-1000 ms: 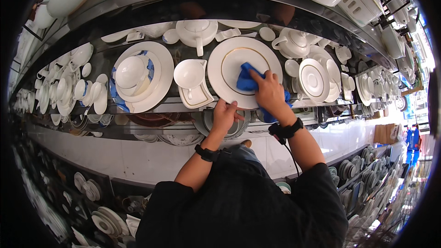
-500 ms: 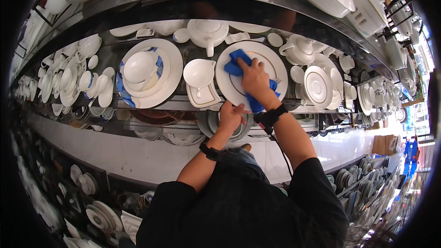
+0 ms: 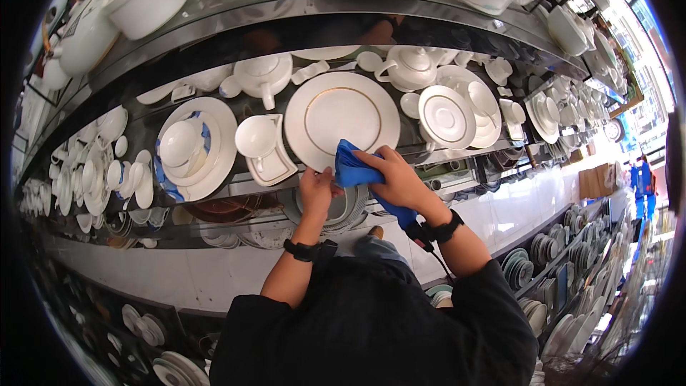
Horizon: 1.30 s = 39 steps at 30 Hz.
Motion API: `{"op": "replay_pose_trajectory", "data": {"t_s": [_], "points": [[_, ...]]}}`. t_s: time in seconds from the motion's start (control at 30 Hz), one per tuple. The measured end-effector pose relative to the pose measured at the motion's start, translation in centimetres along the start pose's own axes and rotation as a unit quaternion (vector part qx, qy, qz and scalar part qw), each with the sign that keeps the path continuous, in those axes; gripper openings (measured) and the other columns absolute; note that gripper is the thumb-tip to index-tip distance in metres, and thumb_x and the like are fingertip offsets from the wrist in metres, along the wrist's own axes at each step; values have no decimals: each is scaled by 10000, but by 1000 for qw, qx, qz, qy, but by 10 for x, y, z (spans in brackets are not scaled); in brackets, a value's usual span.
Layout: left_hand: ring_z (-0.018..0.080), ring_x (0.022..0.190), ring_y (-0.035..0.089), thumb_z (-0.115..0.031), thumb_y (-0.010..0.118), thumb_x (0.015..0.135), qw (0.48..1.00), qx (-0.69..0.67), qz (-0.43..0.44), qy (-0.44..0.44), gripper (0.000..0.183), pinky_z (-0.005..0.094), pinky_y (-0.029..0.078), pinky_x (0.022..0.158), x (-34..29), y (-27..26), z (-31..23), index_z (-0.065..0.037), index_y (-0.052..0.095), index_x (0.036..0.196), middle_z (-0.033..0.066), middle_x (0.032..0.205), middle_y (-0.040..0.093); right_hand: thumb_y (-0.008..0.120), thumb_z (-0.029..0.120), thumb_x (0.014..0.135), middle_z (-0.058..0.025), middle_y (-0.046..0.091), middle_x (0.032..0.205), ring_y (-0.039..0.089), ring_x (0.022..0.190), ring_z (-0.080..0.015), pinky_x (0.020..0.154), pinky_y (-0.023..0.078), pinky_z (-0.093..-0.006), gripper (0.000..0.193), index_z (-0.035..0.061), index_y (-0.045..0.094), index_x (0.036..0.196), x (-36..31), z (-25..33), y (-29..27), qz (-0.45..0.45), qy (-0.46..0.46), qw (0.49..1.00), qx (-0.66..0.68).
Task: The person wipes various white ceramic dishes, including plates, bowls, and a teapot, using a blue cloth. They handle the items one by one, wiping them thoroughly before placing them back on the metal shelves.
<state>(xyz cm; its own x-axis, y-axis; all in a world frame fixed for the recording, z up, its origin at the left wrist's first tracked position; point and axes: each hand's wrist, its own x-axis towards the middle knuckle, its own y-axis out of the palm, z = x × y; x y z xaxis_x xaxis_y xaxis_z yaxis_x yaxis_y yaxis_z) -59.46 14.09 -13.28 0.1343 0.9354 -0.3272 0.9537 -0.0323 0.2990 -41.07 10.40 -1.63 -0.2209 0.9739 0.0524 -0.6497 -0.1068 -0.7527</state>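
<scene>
Cloth (image 3: 350, 166) (blue, bunched) sits pinched in the closed right grip (image 3: 400, 180).

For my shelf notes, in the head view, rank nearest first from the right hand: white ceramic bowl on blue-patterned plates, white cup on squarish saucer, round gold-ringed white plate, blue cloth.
1. Blue cloth: in the right hand.
2. Gold-ringed plate: ahead, leftward.
3. White cup: left of the plate.
4. White bowl: farthest left.
</scene>
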Motion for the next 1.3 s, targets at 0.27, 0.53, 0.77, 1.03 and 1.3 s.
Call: {"op": "replay_pose_trajectory", "data": {"t_s": [0.27, 0.53, 0.77, 1.03, 1.3], "points": [[183, 563, 643, -224, 522, 998, 995, 11, -94, 25, 225, 264, 495, 506, -24, 5, 10, 0, 532, 993, 113, 758, 662, 757, 97, 628, -168, 541, 1296, 563, 1159, -312, 1019, 446, -417, 879, -16, 373, 1410, -114, -47, -92, -197, 123, 769, 596], [95, 633, 579, -192, 526, 990, 984, 128, 54, 115, 283, 204, 425, 540, -34, 85, -33, -8, 550, 1203, 52, 727, 634, 592, 294, 833, -209, 565, 1259, 580, 1122, -333, 994, 463, -436, 637, -40, 421, 1347, -143, -131, -135, -276, 151, 587, 746], [60, 578, 513, -182, 498, 998, 981, 135, 128, 52, 485, 193, 417, 524, 10, 176, -48, -32, 378, 1443, 34, 733, 613, 606, 208, 841, -201, 608, 1190, 617, 1051, -315, 951, 495, -416, 553, -54, 463, 1306, -122, -158, -137, -228, 170, 575, 767], [49, 623, 515, -82, 495, 984, 981, 116, 138, 73, 506, 196, 447, 541, 16, 200, -36, -29, 343, 1464, 15, 767, 592, 620, 177, 821, -211, 598, 1206, 613, 1067, -327, 955, 493, -424, 571, -63, 451, 1311, -119, -157, -133, -249, 169, 582, 756], [66, 630, 540, -55, 502, 973, 979, 129, 108, 117, 513, 210, 453, 548, 3, 136, -60, -11, 344, 1459, 30, 752, 598, 617, 227, 760, -216, 558, 1263, 597, 1090, -318, 946, 496, -404, 708, -63, 391, 1365, -90, -75, -123, -222, 131, 691, 675]]}}
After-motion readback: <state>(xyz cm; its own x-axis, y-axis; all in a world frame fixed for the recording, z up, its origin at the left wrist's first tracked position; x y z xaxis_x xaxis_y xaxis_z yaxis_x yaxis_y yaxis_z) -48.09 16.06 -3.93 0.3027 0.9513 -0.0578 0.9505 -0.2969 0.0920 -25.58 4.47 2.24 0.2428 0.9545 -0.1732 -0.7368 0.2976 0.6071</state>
